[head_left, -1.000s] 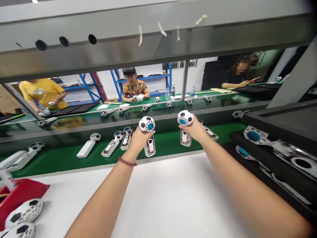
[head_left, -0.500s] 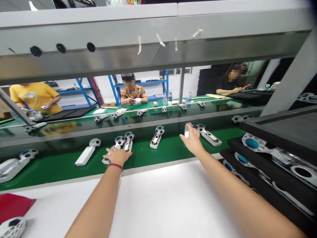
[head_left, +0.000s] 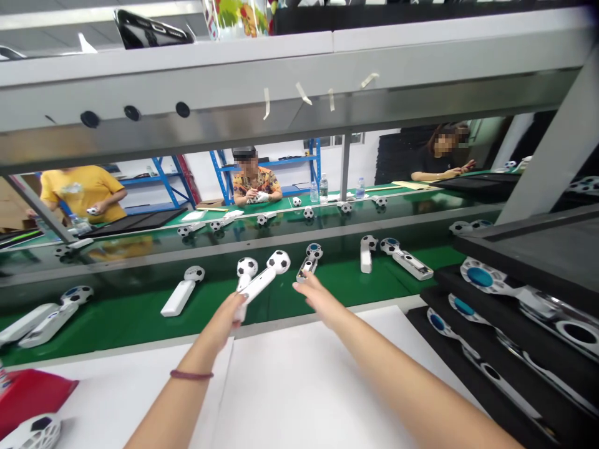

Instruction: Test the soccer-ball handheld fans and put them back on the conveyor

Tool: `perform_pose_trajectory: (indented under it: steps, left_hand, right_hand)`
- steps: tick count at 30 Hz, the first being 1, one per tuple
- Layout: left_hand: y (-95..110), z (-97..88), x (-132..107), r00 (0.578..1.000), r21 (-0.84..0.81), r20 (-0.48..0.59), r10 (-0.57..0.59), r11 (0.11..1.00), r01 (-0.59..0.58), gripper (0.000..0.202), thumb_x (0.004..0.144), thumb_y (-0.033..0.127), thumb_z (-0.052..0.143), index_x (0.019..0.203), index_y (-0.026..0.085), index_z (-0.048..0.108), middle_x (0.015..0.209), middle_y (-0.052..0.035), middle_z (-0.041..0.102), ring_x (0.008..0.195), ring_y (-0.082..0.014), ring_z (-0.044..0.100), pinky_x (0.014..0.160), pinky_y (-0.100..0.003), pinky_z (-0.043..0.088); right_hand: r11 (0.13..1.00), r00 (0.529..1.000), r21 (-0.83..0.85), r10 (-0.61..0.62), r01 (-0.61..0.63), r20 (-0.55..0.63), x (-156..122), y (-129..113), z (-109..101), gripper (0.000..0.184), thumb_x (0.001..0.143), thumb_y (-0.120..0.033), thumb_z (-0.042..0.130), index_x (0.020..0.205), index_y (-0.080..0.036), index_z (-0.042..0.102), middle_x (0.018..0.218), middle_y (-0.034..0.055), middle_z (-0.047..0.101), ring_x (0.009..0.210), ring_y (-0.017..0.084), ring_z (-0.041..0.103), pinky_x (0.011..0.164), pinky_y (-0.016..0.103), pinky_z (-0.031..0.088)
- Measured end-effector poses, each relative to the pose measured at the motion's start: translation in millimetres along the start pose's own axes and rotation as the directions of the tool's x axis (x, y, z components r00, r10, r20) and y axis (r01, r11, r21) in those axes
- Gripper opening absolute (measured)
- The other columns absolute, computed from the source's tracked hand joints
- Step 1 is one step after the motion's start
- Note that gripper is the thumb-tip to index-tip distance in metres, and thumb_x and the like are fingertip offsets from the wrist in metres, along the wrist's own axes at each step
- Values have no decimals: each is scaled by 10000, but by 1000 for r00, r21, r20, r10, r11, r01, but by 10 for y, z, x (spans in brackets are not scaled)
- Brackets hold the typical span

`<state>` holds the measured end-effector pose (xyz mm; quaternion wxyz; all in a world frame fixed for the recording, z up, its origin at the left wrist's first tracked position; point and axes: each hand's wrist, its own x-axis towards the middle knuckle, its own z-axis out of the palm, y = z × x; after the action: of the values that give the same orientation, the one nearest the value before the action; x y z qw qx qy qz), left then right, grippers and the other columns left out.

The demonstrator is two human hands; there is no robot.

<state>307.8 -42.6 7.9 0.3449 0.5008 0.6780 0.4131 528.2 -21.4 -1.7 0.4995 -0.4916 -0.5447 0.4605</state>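
Note:
My left hand (head_left: 229, 315) is closed around the handles of two white handheld fans with soccer-ball heads, one fan (head_left: 259, 284) slanting across the other fan (head_left: 246, 268). Their closed white sides face up, and the fingers are partly hidden behind the handles. My right hand (head_left: 321, 299) reaches over the green belt (head_left: 276, 305), thumb and fingers apart at the lower end of an opened fan half (head_left: 312, 254). That half has a blue-centred head and exposed inner parts. Whether the fingertips touch it is unclear.
More fans lie along the belt, including a white fan (head_left: 367, 255) and an opened half (head_left: 409, 262). Black foam trays (head_left: 440, 352) holding fan parts are stacked at right. White paper (head_left: 290, 386) covers the near table. Across the belt, several people (head_left: 256, 184) sit at work.
My left hand has picked up the two opened fans and turned them white side up. My right hand has let go of a white fan, now lying on the belt, and moved left.

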Motion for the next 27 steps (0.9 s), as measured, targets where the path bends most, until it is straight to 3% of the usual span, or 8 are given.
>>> perform_pose_trajectory:
  steps: [5,10,13,15,19,22,24,27]
  left_hand:
    - [249,371,-573,956,-50,-10,292,955,-293,495,677,461,525,1100,206,540,1201,-108,480,1055,-274,496,834,-375,441]
    - [382,485,-996,741,-43,-112,662,742,-669,547,778,574,499,1237,279,467,1453,-68,188,1319,-317,216,1021,-442,301]
    - [446,449,-1026,820,-359,-83,566,751,-555,643,830,627,374,1383,333,230,1423,-69,288,1266,-283,344,986,-411,361]
    - [474,416,-970,894,-469,93,439,811,-349,737,788,646,453,1391,288,227,1315,-101,447,1144,-277,480,911,-377,424]
    - [451,471,-873,847,-374,398,352,906,-200,796,648,643,634,1246,152,448,996,-125,623,772,-234,602,650,-308,482]
    - [357,645,-960,917,-212,267,296,946,-243,559,779,590,506,1112,141,510,862,-99,623,559,-174,549,506,-292,443]
    - [268,762,-1095,928,-129,147,343,937,-326,444,869,507,392,1134,164,488,978,-127,610,720,-221,600,615,-333,490]
    - [113,864,-1327,813,76,18,582,810,-582,481,890,327,405,1347,244,283,1329,-163,407,1184,-303,441,898,-447,437]
  right_hand:
    - [732,959,639,70,-236,274,-384,-551,274,527,667,-453,680,1120,-268,484,1147,54,593,1072,236,562,818,353,485]
    - [585,990,807,-52,-77,132,-535,-824,108,512,636,-323,700,1087,-255,468,1035,28,643,914,235,630,766,350,511]
    - [627,987,778,-96,-40,128,-546,-731,-15,432,613,-292,690,1009,-242,522,977,13,651,868,228,630,741,333,512]
    - [685,987,728,-106,-16,121,-543,-629,-67,375,596,-312,698,933,-228,557,859,3,655,797,219,625,696,317,508]
    - [768,980,640,-107,-26,169,-529,-458,-74,339,627,-409,709,870,-210,581,698,0,615,633,194,588,569,297,479]
    - [781,981,625,-123,2,151,-522,-391,-4,377,652,-420,720,917,-206,561,760,3,622,641,154,579,572,251,464]
    - [777,991,629,-103,25,88,-519,-372,53,394,683,-434,701,962,-215,531,813,1,632,685,143,590,601,236,466]
    - [736,1000,677,-14,2,12,-499,-366,78,405,691,-451,683,967,-213,506,840,11,649,695,148,608,571,229,465]
